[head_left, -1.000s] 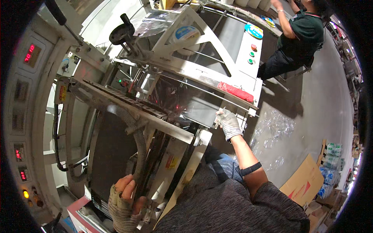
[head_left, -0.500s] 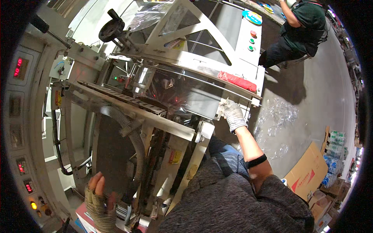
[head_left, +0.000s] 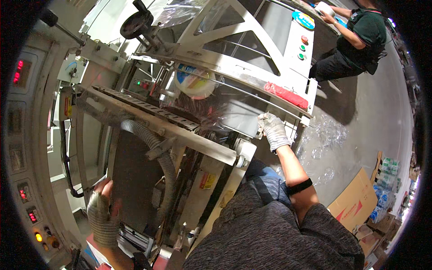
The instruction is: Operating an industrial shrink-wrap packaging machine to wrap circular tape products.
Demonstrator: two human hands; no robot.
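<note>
My left hand (head_left: 103, 216), in a striped fingerless glove, is raised at the lower left beside the machine's frame. Its fingers stretch upward with nothing seen between them. At the front right corner of the packing machine (head_left: 193, 139), my right hand (head_left: 274, 130), in a pale glove, is closed at the edge of the grey belt (head_left: 245, 119). Its fingertips pinch something small and whitish that I cannot make out. Further left, a round pack (head_left: 194, 82) coloured blue, yellow and white lies among clear film (head_left: 209, 112) inside the machine.
A ribbed grey hose (head_left: 155, 146) hangs between my hands. Control panels with red displays (head_left: 23, 191) line the left side. Crumpled clear film (head_left: 324, 139) lies on the floor at right, near a cardboard sheet (head_left: 355, 195). A co-worker (head_left: 355, 42) stands at the far right.
The round colourful pack has come into sight inside the machine. My left hand has shifted slightly left and up. The right hand stays at the belt's edge while the whole view has shifted.
</note>
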